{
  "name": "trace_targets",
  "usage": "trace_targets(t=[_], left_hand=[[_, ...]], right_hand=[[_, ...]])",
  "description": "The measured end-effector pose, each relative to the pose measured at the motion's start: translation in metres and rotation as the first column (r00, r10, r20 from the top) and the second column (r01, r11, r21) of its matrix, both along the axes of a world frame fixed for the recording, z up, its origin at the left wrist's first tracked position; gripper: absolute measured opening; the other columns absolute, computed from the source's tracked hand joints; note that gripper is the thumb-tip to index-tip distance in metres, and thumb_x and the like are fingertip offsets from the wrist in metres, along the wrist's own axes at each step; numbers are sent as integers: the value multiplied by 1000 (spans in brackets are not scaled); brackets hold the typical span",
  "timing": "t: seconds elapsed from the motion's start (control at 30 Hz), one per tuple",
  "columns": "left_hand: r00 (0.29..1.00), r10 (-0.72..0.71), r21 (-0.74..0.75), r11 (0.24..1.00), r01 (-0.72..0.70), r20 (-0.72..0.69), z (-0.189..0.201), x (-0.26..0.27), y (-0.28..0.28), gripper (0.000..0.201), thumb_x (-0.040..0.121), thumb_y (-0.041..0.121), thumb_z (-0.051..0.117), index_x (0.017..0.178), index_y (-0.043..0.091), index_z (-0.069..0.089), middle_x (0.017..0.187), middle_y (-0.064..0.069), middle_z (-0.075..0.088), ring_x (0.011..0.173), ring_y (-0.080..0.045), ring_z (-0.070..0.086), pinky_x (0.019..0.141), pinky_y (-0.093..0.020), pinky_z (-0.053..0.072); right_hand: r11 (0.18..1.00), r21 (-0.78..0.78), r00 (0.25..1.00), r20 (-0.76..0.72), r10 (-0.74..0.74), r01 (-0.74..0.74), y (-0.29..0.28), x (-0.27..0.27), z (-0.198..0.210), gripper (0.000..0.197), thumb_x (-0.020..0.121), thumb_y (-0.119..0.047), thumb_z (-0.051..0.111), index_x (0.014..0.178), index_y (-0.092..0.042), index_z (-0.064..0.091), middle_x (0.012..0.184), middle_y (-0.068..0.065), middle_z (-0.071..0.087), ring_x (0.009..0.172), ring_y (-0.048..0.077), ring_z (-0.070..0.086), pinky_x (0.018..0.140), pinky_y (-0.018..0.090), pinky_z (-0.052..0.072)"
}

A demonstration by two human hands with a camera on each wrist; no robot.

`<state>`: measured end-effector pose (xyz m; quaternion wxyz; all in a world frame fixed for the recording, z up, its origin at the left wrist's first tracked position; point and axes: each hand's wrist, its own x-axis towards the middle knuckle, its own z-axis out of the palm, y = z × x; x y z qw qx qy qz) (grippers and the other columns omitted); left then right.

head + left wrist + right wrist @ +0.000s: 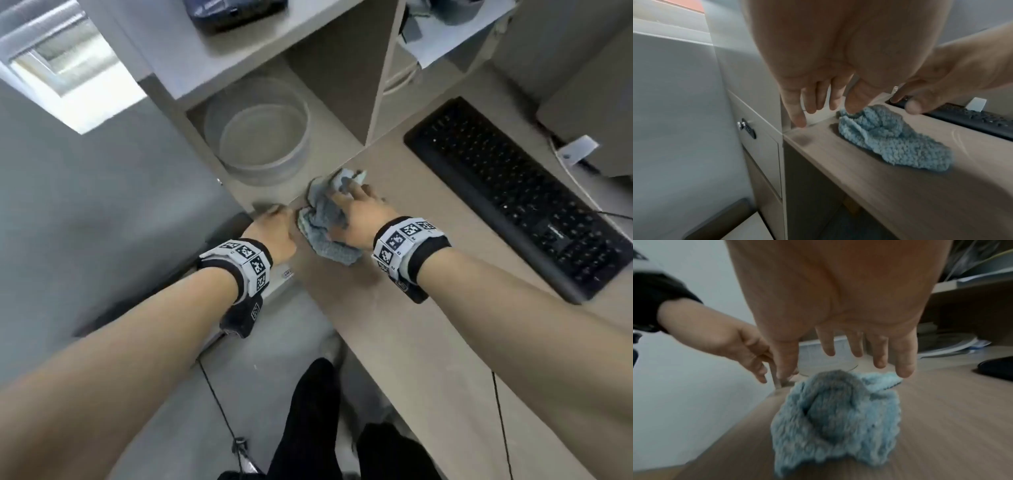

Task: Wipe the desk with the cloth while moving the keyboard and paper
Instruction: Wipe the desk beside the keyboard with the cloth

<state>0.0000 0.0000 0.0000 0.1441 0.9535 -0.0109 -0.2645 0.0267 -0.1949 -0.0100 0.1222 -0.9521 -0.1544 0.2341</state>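
A crumpled blue-grey cloth (pixel 323 224) lies on the wooden desk (pixel 428 325) near its left front corner. My right hand (pixel 356 202) is spread over the cloth; in the right wrist view its fingers (pixel 904 356) are straight and hover just above the cloth (pixel 838 418), holding nothing. My left hand (pixel 274 221) sits at the desk's left edge beside the cloth, its fingers (pixel 797 113) loosely extended and empty. The black keyboard (pixel 513 198) lies diagonally to the right, apart from both hands. No paper shows on the desk surface.
A clear round container (pixel 260 133) stands in the open shelf compartment behind the cloth. White sheets (pixel 431 44) rest on a shelf above. A cabinet drawer with a lock (pixel 748 128) is left of the desk. A grey box (pixel 589 113) and cables (pixel 575 178) sit beyond the keyboard.
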Motion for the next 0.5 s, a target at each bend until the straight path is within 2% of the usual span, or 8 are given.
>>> trace_targets(t=[0.07, 0.13, 0.2, 0.27, 0.33, 0.4, 0.43, 0.5], left_hand=[[999, 31, 10, 999, -31, -20, -6, 0, 1, 57, 86, 11, 49, 142, 5, 34, 150, -15, 37, 132, -33, 44, 109, -36, 38], [999, 45, 17, 999, -44, -26, -11, -2, -1, 58, 88, 12, 49, 144, 7, 33, 152, -14, 34, 134, -33, 41, 111, -35, 36], [998, 52, 34, 998, -50, -46, -14, -3, -7, 55, 89, 13, 49, 142, 7, 36, 150, -14, 38, 133, -32, 43, 109, -35, 35], [996, 80, 40, 996, -79, -33, -16, -1, -14, 51, 86, 15, 50, 136, 8, 41, 140, -15, 48, 125, -33, 50, 104, -38, 42], [994, 104, 50, 993, -103, -26, -20, -1, -24, 45, 85, 16, 51, 128, 6, 45, 132, -17, 52, 121, -35, 51, 99, -40, 44], [991, 133, 68, 989, -132, -8, -22, -1, -31, 43, 83, 16, 52, 125, 6, 46, 133, -16, 49, 126, -35, 46, 100, -42, 42], [990, 142, 76, 987, -141, 0, -23, 0, -34, 44, 83, 16, 52, 125, 6, 47, 135, -15, 47, 129, -35, 42, 102, -42, 41], [992, 126, 85, 988, -128, 26, -26, 3, -41, 49, 82, 16, 52, 130, 8, 45, 141, -15, 43, 135, -33, 35, 108, -41, 35]], right_hand=[[997, -39, 997, 17, 70, -70, 7, -5, -13, 80, 85, -59, 57, 154, -35, 22, 164, 4, 6, 145, 38, 15, 113, 54, 27], [993, -63, 994, 17, 105, -103, 9, -13, -30, 78, 86, -60, 55, 154, -37, 21, 164, 3, 8, 146, 36, 14, 114, 53, 24], [992, -71, 994, 36, 104, -101, -1, -19, -38, 73, 89, -50, 56, 153, -35, 25, 161, 6, 17, 143, 36, 21, 111, 51, 29], [994, -92, 996, 51, 72, -67, -19, -23, -37, 69, 88, -39, 59, 151, -29, 32, 152, 10, 28, 133, 38, 33, 103, 49, 38], [997, -69, 998, 52, -40, 44, -43, -31, -34, 65, 84, -29, 63, 145, -21, 41, 139, 14, 37, 120, 40, 42, 95, 47, 46], [972, -32, 970, 82, -228, 231, -76, -32, -39, 55, 81, -20, 63, 133, -10, 52, 131, 17, 39, 113, 41, 45, 90, 45, 48], [947, -48, 945, 98, -311, 317, -94, -31, -41, 51, 81, -20, 63, 129, -6, 53, 134, 17, 37, 114, 40, 45, 91, 44, 47], [890, -153, 903, 88, -421, 430, -129, -28, -39, 53, 84, -25, 62, 131, -3, 49, 141, 17, 36, 118, 38, 45, 93, 41, 45]])
